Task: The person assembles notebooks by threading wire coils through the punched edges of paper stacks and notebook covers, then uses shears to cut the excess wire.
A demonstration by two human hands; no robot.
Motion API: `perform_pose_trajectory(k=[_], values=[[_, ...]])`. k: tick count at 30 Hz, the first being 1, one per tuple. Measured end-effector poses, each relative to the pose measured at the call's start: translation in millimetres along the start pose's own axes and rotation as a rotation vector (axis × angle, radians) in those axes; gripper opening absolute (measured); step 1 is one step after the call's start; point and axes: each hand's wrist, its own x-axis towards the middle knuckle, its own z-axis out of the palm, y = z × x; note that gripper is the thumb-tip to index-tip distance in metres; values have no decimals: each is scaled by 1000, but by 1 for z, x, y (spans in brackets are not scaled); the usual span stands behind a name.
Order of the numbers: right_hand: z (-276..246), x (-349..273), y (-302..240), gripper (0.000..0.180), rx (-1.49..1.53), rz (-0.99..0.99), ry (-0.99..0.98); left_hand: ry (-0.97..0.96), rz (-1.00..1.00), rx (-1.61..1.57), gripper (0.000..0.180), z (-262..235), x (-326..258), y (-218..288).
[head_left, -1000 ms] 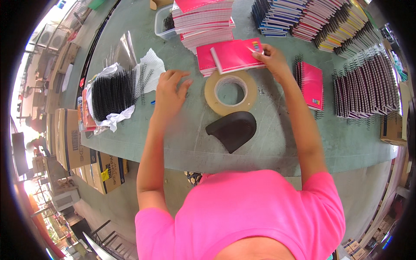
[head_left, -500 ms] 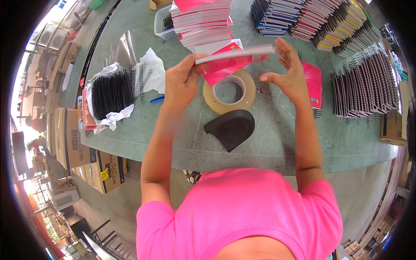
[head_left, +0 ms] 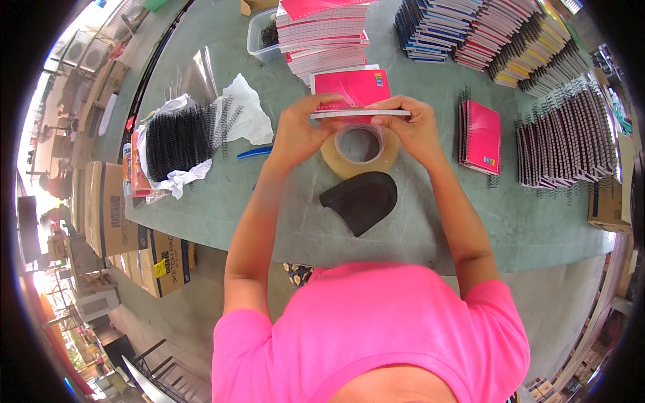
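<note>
The left hand (head_left: pixel 295 134) and the right hand (head_left: pixel 415 127) face each other over the middle of the worktop (head_left: pixel 289 228). Between them is a thin stack of pages (head_left: pixel 361 114), seen almost edge-on and lying level. The left grip grasps its left end; the right grip pinches its right part, thumb on the near side and fingers on the far side. Just beyond it lies a pink-covered pad (head_left: pixel 353 84), in front of a tall pile of pink-edged pages (head_left: pixel 326 40). A clear tub (head_left: pixel 262 48) stands to the left of that pile.

On the near side, a wide roll of tape (head_left: pixel 386 160) lies flat, partly hidden by the hands, with a dark curved piece (head_left: pixel 363 201) nearer. To the left are a blue tool (head_left: pixel 255 152), crumpled white paper (head_left: pixel 250 121) and a heap of black coils (head_left: pixel 178 144). To the right lie pink coil-bound notebooks (head_left: pixel 482 138), then a long row of bound books (head_left: pixel 564 141); farther off stand blue, red and yellow stacks (head_left: pixel 494 37).
</note>
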Motion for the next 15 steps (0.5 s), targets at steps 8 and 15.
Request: perform_pose_trajectory(k=[8, 15], values=[[8, -10, 22, 22, -35, 53, 73, 18, -267, -516, 31, 27, -26, 1], [33, 0, -26, 33, -721, -573, 271, 112, -284, -615, 30, 32, -33, -4]])
